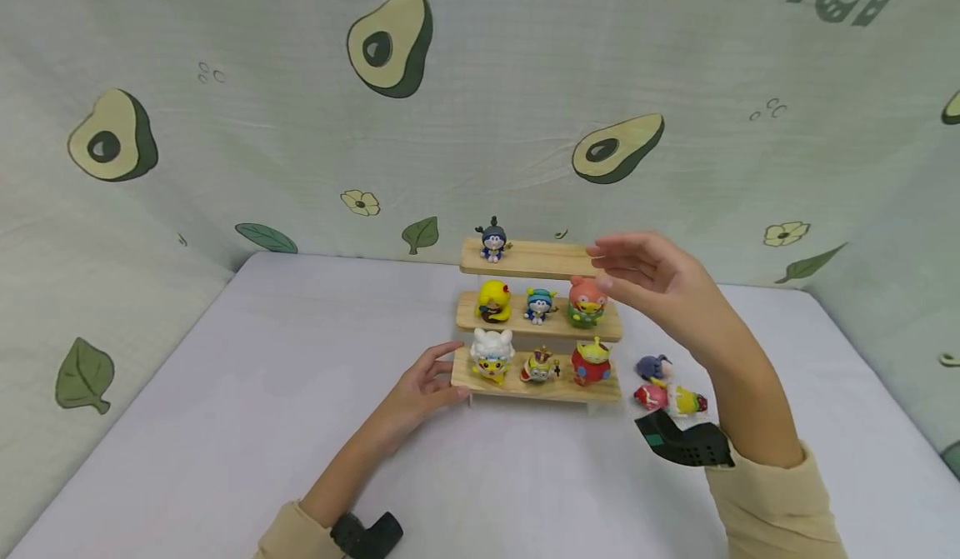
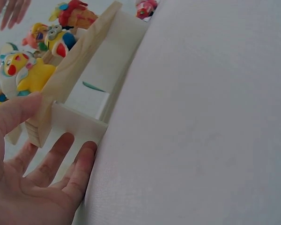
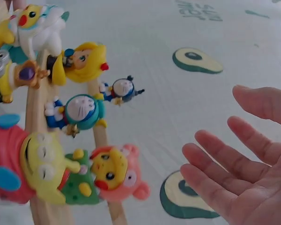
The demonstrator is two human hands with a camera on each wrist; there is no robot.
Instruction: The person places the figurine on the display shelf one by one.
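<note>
A three-tier wooden display stand [image 1: 536, 388] with white supports holds small figurines. My left hand [image 1: 427, 382] grips the left end of its lowest tier; in the left wrist view the thumb lies on the wood and the fingers sit by the white support. My right hand [image 1: 660, 292] is raised near the right end of the top tier, nothing in it, fingers spread apart in the right wrist view. On top sits a dark-blue-capped figurine [image 1: 492, 241]. The middle tier bears a yellow-haired figurine [image 1: 493, 301], a teal-hatted one [image 1: 538, 306] and a pink-hooded one [image 1: 587, 302].
The lowest tier carries a white-hooded yellow figurine [image 1: 491, 357], a crowned minion [image 1: 538, 366] and a green-headed alien figurine [image 1: 592, 362]. Right of the stand, several figurines lie on the white table, including a yellow one [image 1: 686, 401]. An avocado-print cloth [image 1: 480, 151] hangs behind.
</note>
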